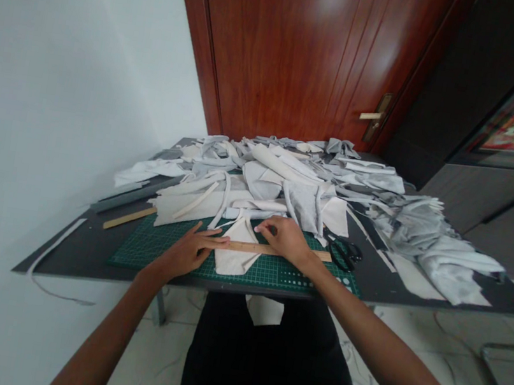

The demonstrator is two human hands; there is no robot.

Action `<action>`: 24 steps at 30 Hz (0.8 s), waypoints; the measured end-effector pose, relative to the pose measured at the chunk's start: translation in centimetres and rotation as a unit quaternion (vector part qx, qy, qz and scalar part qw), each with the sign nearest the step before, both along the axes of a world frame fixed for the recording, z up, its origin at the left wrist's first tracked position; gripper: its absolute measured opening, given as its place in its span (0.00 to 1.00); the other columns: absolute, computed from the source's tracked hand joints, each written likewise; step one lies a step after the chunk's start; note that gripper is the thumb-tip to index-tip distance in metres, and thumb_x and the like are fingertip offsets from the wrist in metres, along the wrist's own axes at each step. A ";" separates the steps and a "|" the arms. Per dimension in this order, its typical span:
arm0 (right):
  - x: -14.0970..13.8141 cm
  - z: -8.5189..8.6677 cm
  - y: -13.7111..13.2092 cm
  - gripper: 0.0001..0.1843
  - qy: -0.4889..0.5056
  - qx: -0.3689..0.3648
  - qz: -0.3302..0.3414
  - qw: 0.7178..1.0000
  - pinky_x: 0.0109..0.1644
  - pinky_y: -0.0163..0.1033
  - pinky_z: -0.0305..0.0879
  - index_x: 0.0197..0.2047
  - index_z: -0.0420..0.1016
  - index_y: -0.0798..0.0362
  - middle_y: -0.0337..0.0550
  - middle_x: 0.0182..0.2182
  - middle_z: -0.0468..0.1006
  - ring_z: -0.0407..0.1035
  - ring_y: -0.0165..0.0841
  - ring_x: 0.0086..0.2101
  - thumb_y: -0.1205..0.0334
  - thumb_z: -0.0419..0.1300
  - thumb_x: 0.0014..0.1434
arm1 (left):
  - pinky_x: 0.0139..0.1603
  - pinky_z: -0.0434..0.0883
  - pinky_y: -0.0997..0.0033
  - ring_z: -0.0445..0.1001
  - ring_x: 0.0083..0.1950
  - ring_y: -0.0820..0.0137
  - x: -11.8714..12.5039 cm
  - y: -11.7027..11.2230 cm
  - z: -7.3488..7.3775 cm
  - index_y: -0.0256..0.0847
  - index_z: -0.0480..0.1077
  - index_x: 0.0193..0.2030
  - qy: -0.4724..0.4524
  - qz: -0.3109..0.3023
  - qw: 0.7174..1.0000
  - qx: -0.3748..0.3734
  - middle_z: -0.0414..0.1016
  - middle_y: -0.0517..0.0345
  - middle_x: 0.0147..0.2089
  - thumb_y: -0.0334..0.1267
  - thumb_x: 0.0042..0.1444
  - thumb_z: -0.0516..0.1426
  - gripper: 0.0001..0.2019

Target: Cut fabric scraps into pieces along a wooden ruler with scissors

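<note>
**Before a reddish-brown door (283, 48), a worktop (88, 251) strewn with cloth**

Carries, along its far side, a wide, jumbled heap of grey and white cloth (263, 180). Nearer the front edge, a green cutting mat (148, 242), partly under the heap. Over the mat, apart from each other, two hands: left hand (190, 250) with fingers spread, right hand (285, 236) with thumb and fingertips drawn close together; cannot tell whether pinching anything. Between them, flat on the mat, a white cloth piece (234, 263), narrowing toward the heap. Across it, a wooden ruler (249, 247), left end under the left fingertips, farther along passing beneath the right wrist; contact there unclear. At far left, on the worktop, a wooden strip (130, 217). Near the mat's right edge, black-handled scissors (345, 254).
</note>
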State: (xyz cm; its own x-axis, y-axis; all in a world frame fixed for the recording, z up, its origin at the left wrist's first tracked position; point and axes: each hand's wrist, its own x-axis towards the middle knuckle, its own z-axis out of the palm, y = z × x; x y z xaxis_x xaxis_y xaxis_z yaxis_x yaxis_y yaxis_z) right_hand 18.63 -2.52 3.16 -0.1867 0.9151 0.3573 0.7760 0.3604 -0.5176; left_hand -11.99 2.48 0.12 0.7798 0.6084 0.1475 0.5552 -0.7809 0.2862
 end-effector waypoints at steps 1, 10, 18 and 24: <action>-0.4 0.2 0.6 0.11 -0.014 0.001 -0.013 1.000 0.44 0.35 0.66 0.43 0.85 0.51 0.46 0.41 0.86 0.78 0.35 0.40 0.60 0.60 0.70 | 0.78 0.43 0.33 0.66 0.73 0.63 0.2 -0.2 0.3 0.53 0.74 0.64 0.003 0.007 1.000 0.008 0.77 0.61 0.65 0.29 0.67 0.47 0.25; 1.2 -1.0 -2.8 0.15 0.003 0.023 0.002 1.000 0.50 0.38 0.69 0.49 0.82 0.49 0.43 0.46 0.86 0.79 0.37 0.46 0.61 0.52 0.74 | 0.77 0.50 0.37 0.73 0.65 0.56 3.1 -3.3 2.1 0.45 0.79 0.52 -0.007 0.049 0.996 0.079 0.83 0.54 0.55 0.42 0.68 0.57 0.12; 14.0 -4.4 -11.0 0.20 -0.204 0.078 -0.343 0.914 0.51 0.51 0.66 0.54 0.76 0.61 0.61 0.44 0.77 0.70 0.51 0.46 0.56 0.52 0.71 | 0.63 0.72 0.57 0.72 0.57 0.61 4.6 -3.0 1.8 0.40 0.74 0.47 -0.020 0.011 0.998 0.064 0.75 0.49 0.52 0.33 0.69 0.53 0.08; 17.6 -6.2 -10.8 0.21 -0.250 0.007 -0.294 0.923 0.53 0.50 0.67 0.56 0.76 0.64 0.62 0.46 0.77 0.71 0.49 0.48 0.57 0.52 0.72 | 0.59 0.73 0.56 0.72 0.54 0.59 5.9 -4.6 1.7 0.41 0.74 0.53 0.044 0.041 0.994 0.090 0.74 0.50 0.50 0.26 0.67 0.48 0.17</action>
State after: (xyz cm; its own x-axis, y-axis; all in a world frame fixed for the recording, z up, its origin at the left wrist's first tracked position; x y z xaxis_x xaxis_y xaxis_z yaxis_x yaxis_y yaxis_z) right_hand 36.27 -13.36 -3.00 0.1951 0.9067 0.3738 0.9801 -0.1943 -0.0401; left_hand -6.06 -2.13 1.83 0.7426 0.6410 0.1939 0.6364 -0.7656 0.0937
